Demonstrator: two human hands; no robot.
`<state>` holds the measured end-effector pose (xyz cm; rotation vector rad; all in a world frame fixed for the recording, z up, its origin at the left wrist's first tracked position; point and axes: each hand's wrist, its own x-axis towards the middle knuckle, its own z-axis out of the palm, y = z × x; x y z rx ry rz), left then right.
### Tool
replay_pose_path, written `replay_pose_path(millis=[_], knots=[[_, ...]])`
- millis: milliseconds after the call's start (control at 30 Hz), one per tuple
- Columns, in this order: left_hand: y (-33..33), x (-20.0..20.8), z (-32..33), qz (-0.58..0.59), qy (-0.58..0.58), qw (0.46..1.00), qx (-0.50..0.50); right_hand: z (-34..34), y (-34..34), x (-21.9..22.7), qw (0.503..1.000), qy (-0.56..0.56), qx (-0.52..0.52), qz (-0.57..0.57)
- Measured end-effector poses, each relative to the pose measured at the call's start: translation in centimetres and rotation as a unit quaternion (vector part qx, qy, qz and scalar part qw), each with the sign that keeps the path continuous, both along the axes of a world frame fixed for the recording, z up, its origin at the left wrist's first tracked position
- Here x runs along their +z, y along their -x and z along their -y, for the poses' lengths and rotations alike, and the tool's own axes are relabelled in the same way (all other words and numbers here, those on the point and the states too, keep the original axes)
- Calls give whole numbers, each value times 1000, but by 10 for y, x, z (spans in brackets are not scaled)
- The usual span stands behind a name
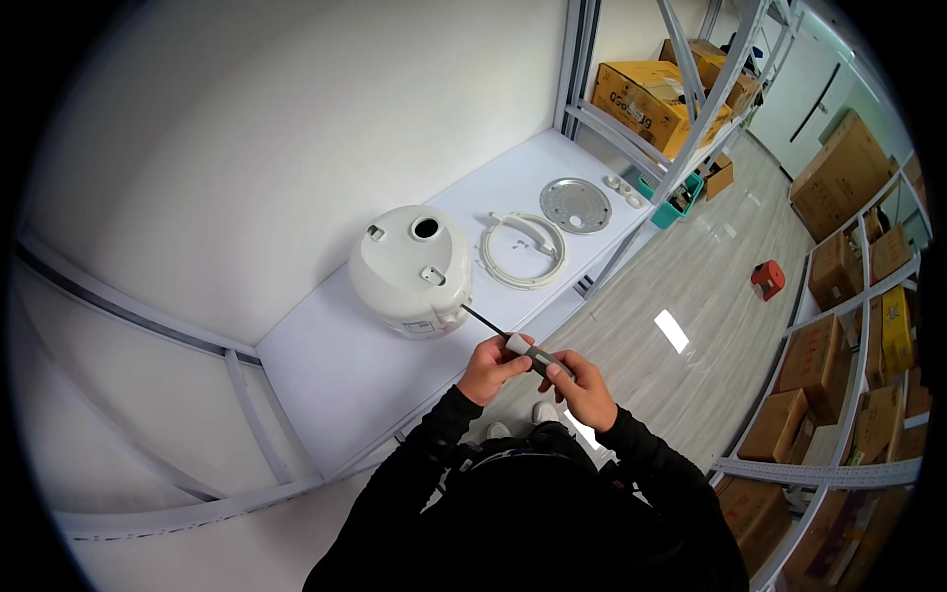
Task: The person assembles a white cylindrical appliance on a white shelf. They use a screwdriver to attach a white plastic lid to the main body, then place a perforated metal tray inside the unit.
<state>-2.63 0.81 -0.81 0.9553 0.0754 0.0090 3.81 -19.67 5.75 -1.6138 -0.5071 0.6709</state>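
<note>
A rounded white appliance housing, much like a rice cooker body, stands on the white table with a dark round hole in its top. Both hands are closed round a screwdriver with a grey and white handle and a dark shaft. My left hand grips the front of the handle, near the shaft. Farther back on the handle is my right hand. The shaft points up and left, its tip at the housing's lower right side; whether it sits in a screw is too small to tell.
Right of the housing lie a white plastic ring, several tiny screws inside it, a round metal plate and small white parts. A metal shelf frame holds a yellow carton. Below are a teal crate and a red stool.
</note>
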Motion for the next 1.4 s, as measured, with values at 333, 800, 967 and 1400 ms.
replay_pose_path(millis=[333, 800, 967, 1400], knots=[[0, -13, 1, 12, 13, 1000, 3, -2, -1, -1, 999, 3, 3, 47], [-3, -16, -11, -49, -113, 992, 19, -8, -1, 4, 957, 45, 22, 286], [-5, 19, -4, 2, -55, 998, 41, -2, -15, 3, 957, -40, 35, -284], [-8, -14, -7, -69, -109, 987, 95, -3, -7, 16, 994, 1, 52, -93]])
